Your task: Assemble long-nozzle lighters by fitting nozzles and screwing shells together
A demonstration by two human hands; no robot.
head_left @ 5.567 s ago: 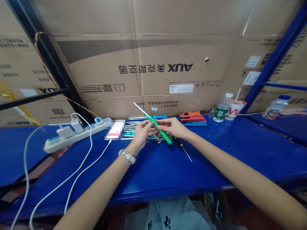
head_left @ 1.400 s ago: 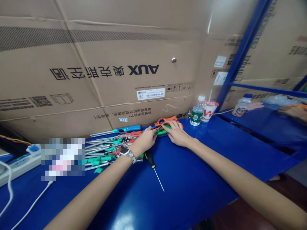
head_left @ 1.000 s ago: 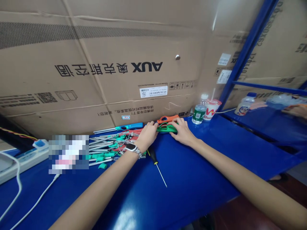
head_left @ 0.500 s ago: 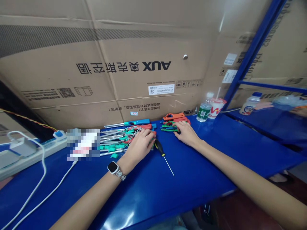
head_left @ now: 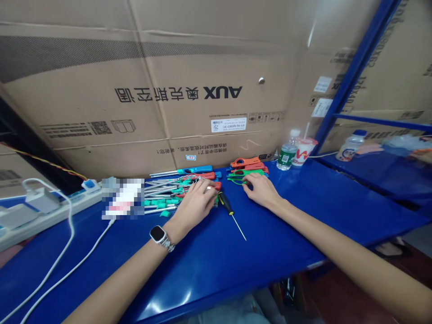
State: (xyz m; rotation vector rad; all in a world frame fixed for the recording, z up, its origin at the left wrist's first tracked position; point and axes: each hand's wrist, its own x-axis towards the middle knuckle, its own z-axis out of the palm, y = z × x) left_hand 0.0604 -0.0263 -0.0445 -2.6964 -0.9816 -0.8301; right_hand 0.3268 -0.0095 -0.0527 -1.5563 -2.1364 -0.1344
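Observation:
On the blue table, my left hand (head_left: 195, 200), with a watch on the wrist, lies over the right end of a pile of gas lighters. Its fingers curl down around something they hide. Metal tubes (head_left: 158, 196) and teal plastic pieces (head_left: 164, 203) spread to its left. A blue lighter (head_left: 199, 170) lies along the back of the pile. My right hand (head_left: 261, 190) has its fingers closed at the near edge of a green lighter casing (head_left: 251, 172). Orange-red casings (head_left: 248, 162) sit just behind. Between my hands lies a screwdriver (head_left: 229, 209) with a black and yellow handle.
A cardboard box wall (head_left: 189, 54) stands behind the table. At the right back are a water bottle (head_left: 285, 155) and a red and white cup (head_left: 303, 152). A power strip (head_left: 50, 220) with white cables and a blurred-out object are at the left.
My right hand has drawn slightly toward me and left, uncovering more of the green casing. My left hand stays over the pile. The view has shifted a little.

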